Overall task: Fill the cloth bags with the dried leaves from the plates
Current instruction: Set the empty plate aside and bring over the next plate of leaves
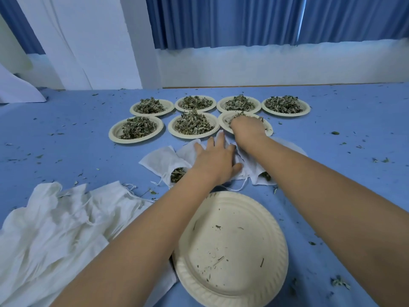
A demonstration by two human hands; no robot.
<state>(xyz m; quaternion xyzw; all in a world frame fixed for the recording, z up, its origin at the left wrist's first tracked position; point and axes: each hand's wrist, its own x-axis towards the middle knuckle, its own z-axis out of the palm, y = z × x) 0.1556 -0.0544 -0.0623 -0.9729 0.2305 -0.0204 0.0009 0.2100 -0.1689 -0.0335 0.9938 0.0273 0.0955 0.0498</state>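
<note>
Dried leaves lie in a small heap on a paper plate at the right end of the nearer row of plates. My right grip rests on top of that heap. Its fingers curl down into the leaves and their tips are hidden, so I cannot tell whether the grip has closed on any.

Just in front of that plate, my left grip lies flat, fingers straight and spread, pressing on a white cloth bag and holding nothing.

To the left of this bag, and touching it, is a second drawstring bag, with leaves showing at its mouth. A third bag lies on the right, partly under my right forearm, also with leaves at its opening.

Six more leaf-filled plates sit beyond and to the left: two beside the plate I reach into and four in a row behind.

Nearest to me, between my forearms, is an empty paper plate with only a few crumbs and stems on it. To its left is a rumpled heap of empty cloth bags.

All of this rests on a blue table sprinkled with leaf fragments. Behind it are a white wall and blue curtains.
</note>
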